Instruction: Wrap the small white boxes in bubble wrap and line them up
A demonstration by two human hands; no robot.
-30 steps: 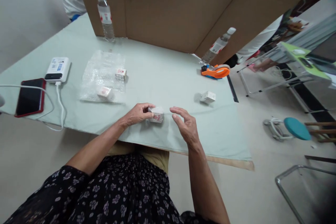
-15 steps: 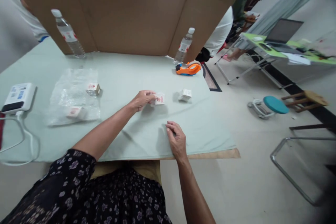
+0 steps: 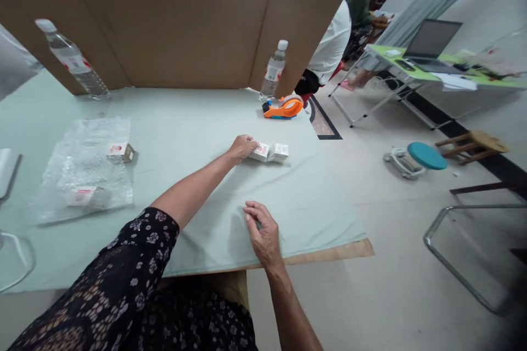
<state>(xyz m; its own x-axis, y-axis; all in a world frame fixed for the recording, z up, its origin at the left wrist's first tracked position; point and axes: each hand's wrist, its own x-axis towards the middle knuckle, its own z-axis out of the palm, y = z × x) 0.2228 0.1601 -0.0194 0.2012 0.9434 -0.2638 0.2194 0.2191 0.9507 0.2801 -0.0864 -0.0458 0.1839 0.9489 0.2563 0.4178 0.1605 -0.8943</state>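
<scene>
My left hand (image 3: 242, 147) reaches far across the pale green cloth (image 3: 185, 137) and grips a small white box with red print (image 3: 261, 152). That box rests on the cloth, touching a second small white box (image 3: 280, 152) on its right. My right hand (image 3: 261, 228) lies on the cloth near the table's front edge, fingers curled, and I see nothing in it. Two more small boxes, one (image 3: 121, 150) and another (image 3: 82, 196), lie on a clear plastic sheet (image 3: 82, 173) at the left.
An orange tape dispenser (image 3: 282, 109) and a water bottle (image 3: 272, 70) stand at the back right, another bottle (image 3: 69, 58) at the back left, before a cardboard screen (image 3: 185, 16). A person sits beyond it. A teal stool (image 3: 427, 155) and a metal chair frame (image 3: 461, 252) stand on the floor.
My left hand carried the small box away from me to the right and set it down against the other white box. My right hand dropped onto the cloth near the front edge.
</scene>
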